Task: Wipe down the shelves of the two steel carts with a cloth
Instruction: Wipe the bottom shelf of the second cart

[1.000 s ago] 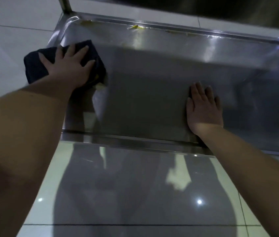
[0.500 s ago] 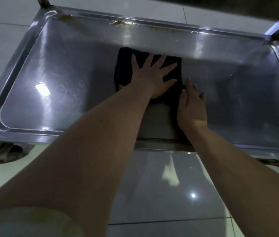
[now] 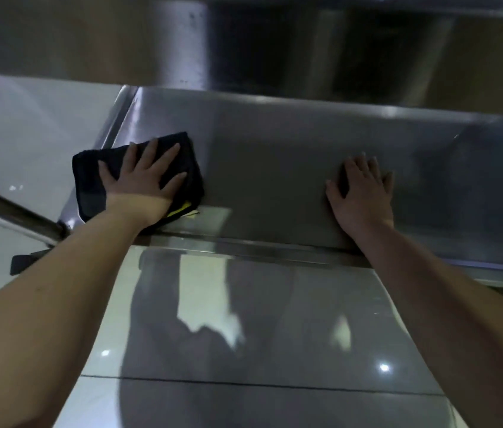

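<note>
A low steel cart shelf (image 3: 274, 156) with a raised rim fills the middle of the head view. A folded dark cloth (image 3: 89, 171) with a yellow edge lies on the shelf's near left corner and overhangs the left rim. My left hand (image 3: 142, 177) presses flat on the cloth with fingers spread. My right hand (image 3: 362, 193) rests flat on the bare steel near the front rim, to the right, with nothing in it.
Another steel shelf (image 3: 244, 41) hangs close overhead across the top of the view. A steel cart tube (image 3: 9, 211) slants in from the left to the shelf's front left corner. Glossy white floor tiles (image 3: 244, 335) lie in front of the cart.
My left hand has slid the cloth from the shelf's middle back to the near left corner. My right hand has stayed flat on the shelf. The view has dropped lower under the upper shelf.
</note>
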The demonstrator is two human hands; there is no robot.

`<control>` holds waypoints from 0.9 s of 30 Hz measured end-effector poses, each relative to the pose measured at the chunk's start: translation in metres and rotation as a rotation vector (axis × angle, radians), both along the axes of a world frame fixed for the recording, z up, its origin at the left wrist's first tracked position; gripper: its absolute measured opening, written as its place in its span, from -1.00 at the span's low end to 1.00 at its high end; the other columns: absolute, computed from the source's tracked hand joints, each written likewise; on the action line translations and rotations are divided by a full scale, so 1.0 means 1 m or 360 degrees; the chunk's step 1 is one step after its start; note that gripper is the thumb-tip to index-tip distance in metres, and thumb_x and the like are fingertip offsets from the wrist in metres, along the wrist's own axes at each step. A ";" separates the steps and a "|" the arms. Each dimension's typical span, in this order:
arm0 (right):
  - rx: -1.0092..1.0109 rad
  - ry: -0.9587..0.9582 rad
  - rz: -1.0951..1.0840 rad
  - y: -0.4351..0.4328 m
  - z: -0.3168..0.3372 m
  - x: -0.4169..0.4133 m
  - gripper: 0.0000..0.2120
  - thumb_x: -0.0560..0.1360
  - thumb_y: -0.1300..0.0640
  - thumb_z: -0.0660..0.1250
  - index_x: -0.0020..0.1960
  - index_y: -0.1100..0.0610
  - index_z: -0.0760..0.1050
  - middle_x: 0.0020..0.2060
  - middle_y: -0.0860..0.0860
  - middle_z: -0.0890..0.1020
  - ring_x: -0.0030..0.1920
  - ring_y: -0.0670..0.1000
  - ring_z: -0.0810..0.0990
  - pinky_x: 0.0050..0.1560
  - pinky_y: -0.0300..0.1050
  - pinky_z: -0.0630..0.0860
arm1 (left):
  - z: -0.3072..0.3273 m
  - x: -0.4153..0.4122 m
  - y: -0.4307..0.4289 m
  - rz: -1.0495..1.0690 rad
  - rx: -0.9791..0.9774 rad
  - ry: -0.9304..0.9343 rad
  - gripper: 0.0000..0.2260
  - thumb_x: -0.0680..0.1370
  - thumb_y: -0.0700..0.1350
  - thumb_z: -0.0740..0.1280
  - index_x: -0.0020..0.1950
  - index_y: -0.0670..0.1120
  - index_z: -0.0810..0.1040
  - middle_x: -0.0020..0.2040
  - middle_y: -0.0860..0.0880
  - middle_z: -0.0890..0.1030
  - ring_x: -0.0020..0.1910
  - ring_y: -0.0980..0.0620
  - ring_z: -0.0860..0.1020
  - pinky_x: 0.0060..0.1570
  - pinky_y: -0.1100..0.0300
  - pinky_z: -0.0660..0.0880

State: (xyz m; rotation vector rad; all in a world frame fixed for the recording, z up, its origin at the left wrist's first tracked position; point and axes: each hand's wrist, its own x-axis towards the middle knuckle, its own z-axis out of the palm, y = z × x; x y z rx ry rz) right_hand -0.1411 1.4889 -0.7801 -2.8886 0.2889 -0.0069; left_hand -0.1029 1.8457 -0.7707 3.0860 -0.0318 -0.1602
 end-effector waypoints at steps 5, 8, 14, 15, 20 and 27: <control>-0.0179 0.0205 0.0036 0.006 0.005 -0.003 -0.40 0.64 -0.14 -0.06 0.59 0.09 -0.04 0.59 0.08 -0.06 0.57 0.14 -0.12 0.50 0.25 -0.17 | 0.001 -0.006 -0.009 0.0079 -0.0011 0.0027 -0.51 0.57 0.32 -0.09 0.49 0.39 -0.12 0.58 0.14 -0.11 0.55 -0.05 -0.16 0.35 -0.43 -0.22; -0.0189 0.0362 0.0138 0.003 0.008 -0.019 -0.35 0.62 -0.22 -0.11 0.60 0.05 -0.16 0.58 0.03 -0.15 0.56 0.13 -0.17 0.49 0.25 -0.19 | 0.000 -0.006 -0.007 0.0089 0.0008 0.0040 -0.51 0.56 0.32 -0.10 0.49 0.38 -0.13 0.58 0.13 -0.11 0.55 -0.05 -0.16 0.35 -0.44 -0.21; -0.0238 0.0123 0.0332 0.002 0.000 -0.070 -0.41 0.63 -0.15 -0.10 0.60 0.05 -0.08 0.59 0.01 -0.01 0.57 0.14 -0.09 0.48 0.27 -0.17 | 0.003 -0.026 -0.062 0.0006 -0.0033 0.0029 -0.50 0.56 0.32 -0.06 0.48 0.38 -0.10 0.58 0.13 -0.08 0.55 -0.08 -0.12 0.32 -0.47 -0.19; -0.0096 0.0030 0.0296 0.002 0.000 -0.071 -0.44 0.65 -0.10 -0.08 0.59 0.08 0.00 0.58 0.02 0.07 0.57 0.13 -0.05 0.48 0.26 -0.19 | 0.002 -0.033 -0.083 -0.0115 -0.0043 0.0016 -0.49 0.56 0.32 -0.05 0.49 0.38 -0.10 0.58 0.13 -0.08 0.55 -0.08 -0.12 0.31 -0.46 -0.18; 0.1009 -0.0456 -0.0006 -0.002 0.005 -0.082 -0.52 0.61 -0.04 0.03 0.43 0.14 0.40 0.38 0.09 0.47 0.45 -0.04 0.29 0.54 0.03 -0.10 | -0.002 -0.078 -0.204 -0.0614 -0.0069 0.0050 -0.45 0.55 0.33 -0.10 0.52 0.31 -0.14 0.58 0.10 -0.18 0.55 -0.12 -0.21 0.26 -0.47 -0.31; 0.1366 -0.0254 -0.0272 -0.031 0.016 -0.077 -0.67 0.55 0.17 0.29 0.30 0.00 0.51 0.41 -0.05 0.42 0.38 -0.08 0.38 0.24 -0.41 0.29 | 0.005 -0.115 -0.260 -0.0718 -0.0043 0.0286 -0.41 0.57 0.31 -0.13 0.55 0.18 -0.20 0.57 0.02 -0.27 0.52 -0.14 -0.32 0.24 -0.46 -0.38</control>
